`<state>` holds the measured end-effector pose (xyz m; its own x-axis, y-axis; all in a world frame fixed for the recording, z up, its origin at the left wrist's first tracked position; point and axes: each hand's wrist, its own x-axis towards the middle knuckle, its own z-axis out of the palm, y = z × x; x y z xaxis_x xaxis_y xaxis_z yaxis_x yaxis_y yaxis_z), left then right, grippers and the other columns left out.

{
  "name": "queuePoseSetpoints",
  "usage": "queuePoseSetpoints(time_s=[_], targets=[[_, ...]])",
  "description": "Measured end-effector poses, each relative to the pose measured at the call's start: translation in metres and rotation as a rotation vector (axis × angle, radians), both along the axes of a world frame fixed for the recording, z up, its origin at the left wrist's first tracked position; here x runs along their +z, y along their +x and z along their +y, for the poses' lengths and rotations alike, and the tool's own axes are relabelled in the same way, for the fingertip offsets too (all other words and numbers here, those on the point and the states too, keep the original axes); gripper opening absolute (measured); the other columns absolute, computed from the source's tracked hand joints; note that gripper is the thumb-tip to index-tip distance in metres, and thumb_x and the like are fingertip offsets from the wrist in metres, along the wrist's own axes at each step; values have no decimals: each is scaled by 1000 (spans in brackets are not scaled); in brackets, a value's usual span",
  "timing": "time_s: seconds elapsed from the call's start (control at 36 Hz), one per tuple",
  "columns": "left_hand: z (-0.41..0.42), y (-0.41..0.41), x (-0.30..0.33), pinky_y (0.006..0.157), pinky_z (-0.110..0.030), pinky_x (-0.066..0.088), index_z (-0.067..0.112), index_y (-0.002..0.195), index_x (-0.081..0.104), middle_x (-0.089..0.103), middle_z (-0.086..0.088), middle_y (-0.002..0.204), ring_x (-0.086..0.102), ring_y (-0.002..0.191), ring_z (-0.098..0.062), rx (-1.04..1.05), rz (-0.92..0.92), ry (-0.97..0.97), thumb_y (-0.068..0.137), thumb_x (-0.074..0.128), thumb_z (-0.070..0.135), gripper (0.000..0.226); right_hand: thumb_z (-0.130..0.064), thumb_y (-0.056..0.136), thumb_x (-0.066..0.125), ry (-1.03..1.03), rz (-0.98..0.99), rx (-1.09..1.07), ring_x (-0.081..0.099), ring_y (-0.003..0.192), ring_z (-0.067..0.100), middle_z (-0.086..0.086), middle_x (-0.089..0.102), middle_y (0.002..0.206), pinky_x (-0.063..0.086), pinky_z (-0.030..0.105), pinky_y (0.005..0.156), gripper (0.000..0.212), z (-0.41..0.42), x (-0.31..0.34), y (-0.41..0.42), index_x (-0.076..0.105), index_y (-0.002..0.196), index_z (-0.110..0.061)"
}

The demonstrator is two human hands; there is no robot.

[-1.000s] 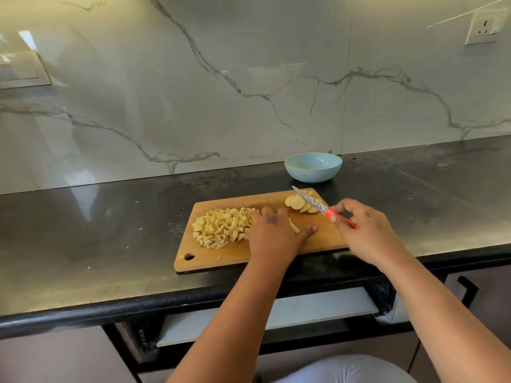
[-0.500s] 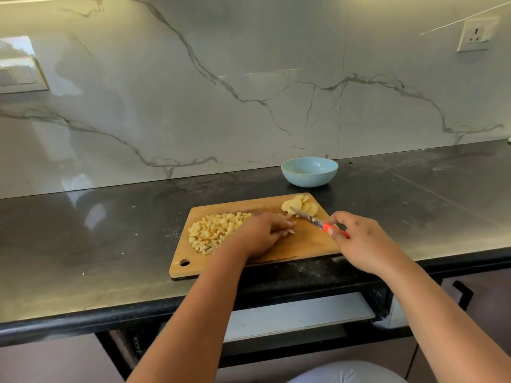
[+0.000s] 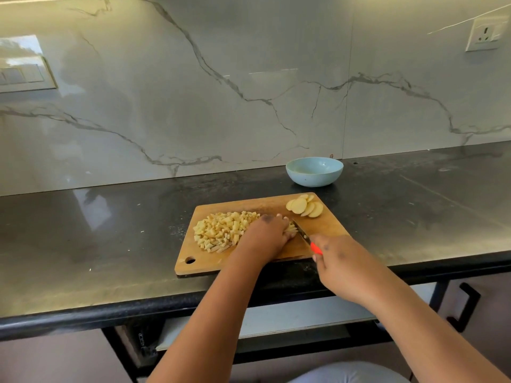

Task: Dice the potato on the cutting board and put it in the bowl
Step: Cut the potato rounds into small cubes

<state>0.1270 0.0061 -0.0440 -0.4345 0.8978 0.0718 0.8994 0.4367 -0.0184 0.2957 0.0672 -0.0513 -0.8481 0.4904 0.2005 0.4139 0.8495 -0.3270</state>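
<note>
1. Cutting board (image 3: 326, 233): a wooden board with a hanging hole at its lower-left corner lies on the black countertop (image 3: 96, 244), just below the middle of the frame.
2. Diced potato (image 3: 221, 230): a heap of small cubes occupies the left half of the board, touching the left hand on its right side.
3. Potato slices (image 3: 304, 207): several round slices overlap at the upper-right corner of the board, apart from the heap.
4. Left hand (image 3: 266, 234): positioned palm down at the middle of the board. The fingers are curled over a small piece of potato (image 3: 292, 227), which shows just beyond the fingertips; most of that piece is hidden.
5. Right hand (image 3: 340, 258): located at the lower-right edge of the board. The fingers are wrapped around the red handle of the knife (image 3: 302, 233).
6. Knife: the blade runs up and to the left from the handle, and its tip meets the potato piece right beside the left fingertips. Whether the edge touches the board cannot be told.
7. Bowl (image 3: 314, 175): a light-blue bowl stands upright on the countertop above the board's upper-right corner, near the marble wall (image 3: 193, 92). No potato is visible inside it.
8. Wall socket (image 3: 485, 34): mounted at the upper right of the frame.
9. Switch plate (image 3: 22, 76): mounted at the left edge of the frame.
</note>
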Motion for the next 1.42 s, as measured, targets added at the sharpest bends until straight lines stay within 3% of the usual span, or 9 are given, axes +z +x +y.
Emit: queuePoseSetpoints(time_s=[0.14,0.28,0.47,0.61,0.86,1.0,1.19,1.28,1.42], targets=[[-7,-8,3,117,-35,27,14,150,35,30,-6,158,32,143,-25,-55,-40,-4,106,35,33,48,-24,100,45,-7,45,24,52,67,7,-5,56,86,36,16,54,21,-4,-2,-3,55,118,-21],[-6,-8,-2,107,-40,41,14,141,48,47,-7,148,47,132,-25,-25,-8,32,105,34,38,44,-29,101,44,32,68,18,49,63,5,-10,51,78,30,16,51,18,-6,-2,-3,57,111,-21],[-13,-6,-11,102,-35,45,17,137,53,52,-1,144,52,127,-22,31,-40,270,100,46,44,46,-21,100,45,114,163,-60,48,59,4,-9,49,72,41,23,54,27,2,9,1,50,127,-23],[-16,-5,-13,90,-35,49,14,106,68,67,-4,111,61,103,-19,51,-84,321,99,49,44,36,-15,97,49,109,238,-53,58,71,13,-1,59,84,54,35,64,17,-1,7,-2,59,111,-17],[-20,2,-15,92,-33,49,10,105,73,72,-4,107,64,102,-18,34,-150,462,97,56,35,31,-19,98,49,169,287,-91,49,51,10,-5,51,63,44,30,48,9,-1,8,1,57,95,-18],[-20,3,-14,80,-35,51,10,99,73,72,-4,92,63,84,-18,47,-158,481,98,56,33,29,-17,97,51,145,261,-96,48,53,10,-3,52,65,35,26,45,11,-5,4,-2,58,88,-17],[-18,2,-11,82,-33,49,9,91,72,71,-5,87,62,81,-20,46,-150,458,97,58,31,27,-11,100,37,143,118,-126,41,53,7,-4,44,66,24,21,41,12,-28,-2,-23,43,94,-20],[-18,1,-12,87,-35,48,10,94,73,71,-5,87,60,79,-19,55,-152,457,97,58,33,27,-10,98,41,105,81,-127,44,57,10,-3,46,69,29,23,44,19,-24,6,-20,41,83,-21],[-20,4,-13,88,-33,51,11,105,74,73,-4,99,65,94,-19,50,-200,535,94,62,33,27,-9,92,53,67,7,-145,46,58,12,-2,50,72,31,23,46,12,-18,28,15,58,87,-19]])
